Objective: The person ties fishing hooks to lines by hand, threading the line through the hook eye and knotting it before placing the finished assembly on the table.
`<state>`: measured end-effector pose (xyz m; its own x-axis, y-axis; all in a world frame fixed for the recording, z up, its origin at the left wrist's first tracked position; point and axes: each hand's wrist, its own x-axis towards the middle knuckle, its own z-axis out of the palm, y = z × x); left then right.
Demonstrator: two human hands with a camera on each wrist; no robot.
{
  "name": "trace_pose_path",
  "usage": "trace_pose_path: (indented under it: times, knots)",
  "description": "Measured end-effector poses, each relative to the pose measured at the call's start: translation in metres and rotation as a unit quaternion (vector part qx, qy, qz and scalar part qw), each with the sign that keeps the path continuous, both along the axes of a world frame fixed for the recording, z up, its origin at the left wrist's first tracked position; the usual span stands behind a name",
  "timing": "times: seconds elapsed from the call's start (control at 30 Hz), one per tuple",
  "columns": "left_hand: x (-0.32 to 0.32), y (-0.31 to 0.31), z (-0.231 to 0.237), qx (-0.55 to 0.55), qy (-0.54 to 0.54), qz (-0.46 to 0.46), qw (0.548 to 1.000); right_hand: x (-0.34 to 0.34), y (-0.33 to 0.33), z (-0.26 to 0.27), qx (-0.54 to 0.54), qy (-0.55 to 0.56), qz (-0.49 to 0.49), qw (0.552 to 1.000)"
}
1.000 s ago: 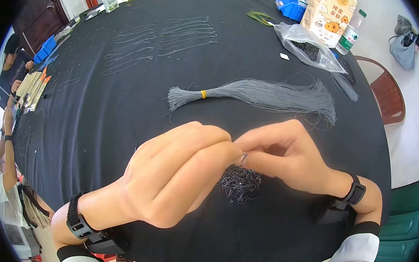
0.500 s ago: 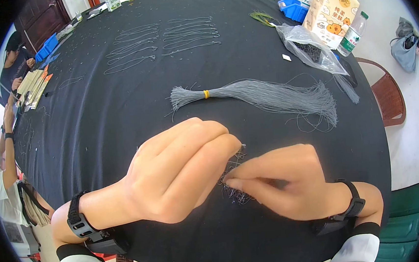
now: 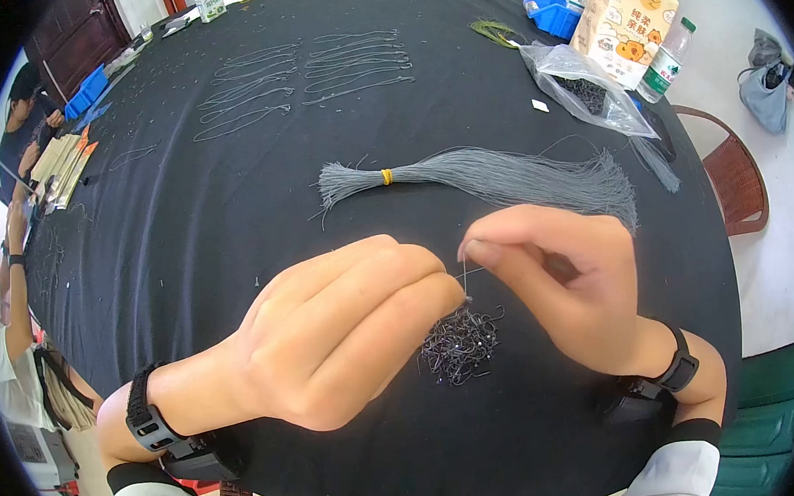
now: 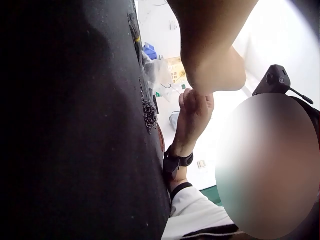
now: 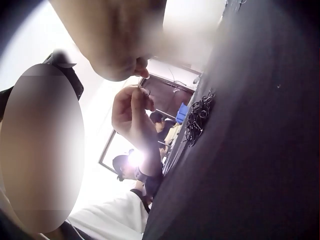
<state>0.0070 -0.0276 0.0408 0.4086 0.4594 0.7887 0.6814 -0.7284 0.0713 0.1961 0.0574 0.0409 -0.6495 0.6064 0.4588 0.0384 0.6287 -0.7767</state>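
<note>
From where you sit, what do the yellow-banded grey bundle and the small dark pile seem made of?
Grey bundle: probably nylon or similar synthetic line, softly shiny; fine strands fan loosely. Dark pile: likely metal, dark and glossy; thin hooked shapes show bright glints.

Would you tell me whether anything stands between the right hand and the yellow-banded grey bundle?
Nothing visible does; in the head view, only black cloth lies between the right hand and the grey bundle.

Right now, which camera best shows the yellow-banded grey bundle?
The head view: from above, it shows the bundle and yellow band plainly, the right hand hiding only a little. The left wrist view catches a narrow edge-on sliver; the right wrist view doesn't visibly show it.
</note>
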Motion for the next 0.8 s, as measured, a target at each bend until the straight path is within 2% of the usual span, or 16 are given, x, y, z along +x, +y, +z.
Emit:
trace_pose_path:
  times: [0.17,0.3,0.4,0.53,0.6,0.67,0.8]
  knots:
    - [0.0,-0.001,-0.002,-0.007,-0.026,0.005,1.0,0.0,0.005,-0.008,-0.195,-0.027,0.091,0.976]
    - [0.001,0.0,-0.001,-0.01,-0.035,0.011,0.999,0.002,0.0,0.004,-0.378,-0.079,0.157,0.909]
    - [0.001,0.0,-0.002,0.0,-0.031,0.022,0.999,0.001,-0.008,-0.004,-0.389,-0.045,0.187,0.901]
    - [0.0,0.001,-0.006,0.0,-0.037,0.041,0.998,0.003,-0.024,0.004,-0.277,-0.078,0.132,0.948]
    - [0.0,0.001,-0.005,0.002,-0.026,0.037,0.999,0.005,-0.025,0.005,-0.107,-0.081,0.116,0.984]
    - [0.0,0.002,-0.004,0.004,-0.017,0.032,0.999,0.006,-0.027,0.011,0.069,-0.071,0.102,0.99]
    - [0.0,0.002,-0.004,0.007,-0.003,0.02,1.0,0.008,-0.024,0.021,0.179,-0.011,0.025,0.984]
